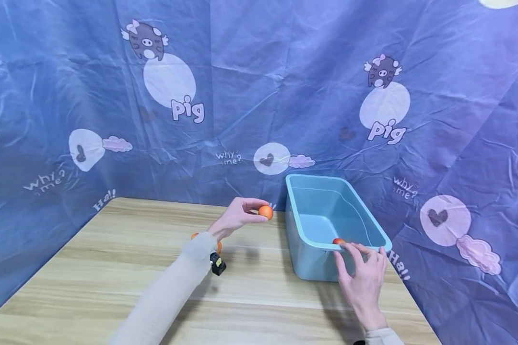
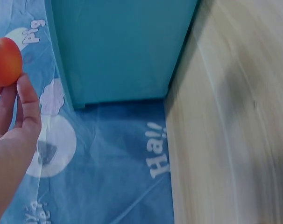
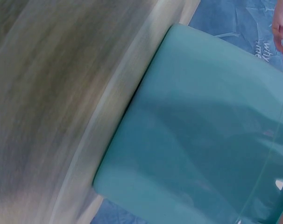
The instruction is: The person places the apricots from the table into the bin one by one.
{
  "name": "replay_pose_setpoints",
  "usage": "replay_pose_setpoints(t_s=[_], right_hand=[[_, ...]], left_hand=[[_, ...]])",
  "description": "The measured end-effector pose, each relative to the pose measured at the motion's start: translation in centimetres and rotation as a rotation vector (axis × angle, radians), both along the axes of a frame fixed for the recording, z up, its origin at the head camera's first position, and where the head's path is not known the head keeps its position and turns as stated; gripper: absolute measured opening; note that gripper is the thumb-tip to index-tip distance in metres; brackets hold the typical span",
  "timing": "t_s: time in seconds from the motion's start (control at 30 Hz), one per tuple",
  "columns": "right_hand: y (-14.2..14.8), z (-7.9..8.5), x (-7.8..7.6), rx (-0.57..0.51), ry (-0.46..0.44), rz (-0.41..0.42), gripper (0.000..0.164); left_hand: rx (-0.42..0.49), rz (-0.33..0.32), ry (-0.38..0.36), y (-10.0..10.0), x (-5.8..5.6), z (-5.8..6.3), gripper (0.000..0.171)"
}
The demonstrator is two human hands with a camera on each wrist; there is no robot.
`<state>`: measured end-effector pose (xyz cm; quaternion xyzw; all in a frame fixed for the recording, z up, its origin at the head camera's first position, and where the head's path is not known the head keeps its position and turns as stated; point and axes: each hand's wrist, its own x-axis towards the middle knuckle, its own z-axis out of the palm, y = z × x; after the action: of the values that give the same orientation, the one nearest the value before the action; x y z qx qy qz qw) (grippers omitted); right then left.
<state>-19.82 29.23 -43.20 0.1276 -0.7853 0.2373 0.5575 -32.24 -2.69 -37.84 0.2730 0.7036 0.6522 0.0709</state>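
My left hand (image 1: 237, 215) pinches a smooth orange-red round fruit (image 1: 265, 212) between thumb and fingertips, above the table and left of a blue-green plastic tub (image 1: 302, 261). In the left wrist view the same fruit (image 2: 7, 63) sits at the fingertips, its left part cut off by the frame. My right hand (image 1: 364, 278) grips the tub's near rim, fingers over the edge and thumb against the outer wall. Another red-orange fruit (image 1: 338, 241) shows just inside that rim by the right fingertips, its lower part hidden.
More orange fruit (image 1: 219, 247) lies on the wooden table (image 1: 90, 268), mostly hidden behind the left forearm. A black wrist device (image 1: 217, 264) hangs below the left sleeve. Blue printed cloth (image 1: 241, 72) hangs behind the table and along its right side, close to the tub.
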Motion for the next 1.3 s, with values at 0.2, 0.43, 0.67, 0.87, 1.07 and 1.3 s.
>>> replay_pose_setpoints(t_s=[0.2,0.43,0.67,0.87,1.07,1.3], right_hand=[[-0.2,0.2,0.1,0.005,-0.004,-0.004,0.047],[-0.1,0.2,0.3,0.009,-0.016,-0.009,0.048],[-0.3,0.2,0.3,0.012,-0.013,-0.015,0.047],[-0.4,0.3,0.2,0.008,-0.009,-0.015,0.047],[-0.3,0.3,0.3,0.011,-0.007,-0.02,0.047],[-0.4,0.3,0.3,0.012,-0.007,-0.016,0.046]], left_hand=[[0.03,0.009,0.001,1.8,0.1,0.0,0.044],[0.063,0.033,-0.005,4.2,0.4,0.0,0.045],[0.105,0.032,0.012,6.6,1.1,0.0,0.045],[0.08,0.019,0.049,8.1,1.4,0.5,0.045],[0.063,0.005,0.048,9.2,1.4,1.0,0.045],[0.014,0.022,0.033,9.9,1.4,1.0,0.046]])
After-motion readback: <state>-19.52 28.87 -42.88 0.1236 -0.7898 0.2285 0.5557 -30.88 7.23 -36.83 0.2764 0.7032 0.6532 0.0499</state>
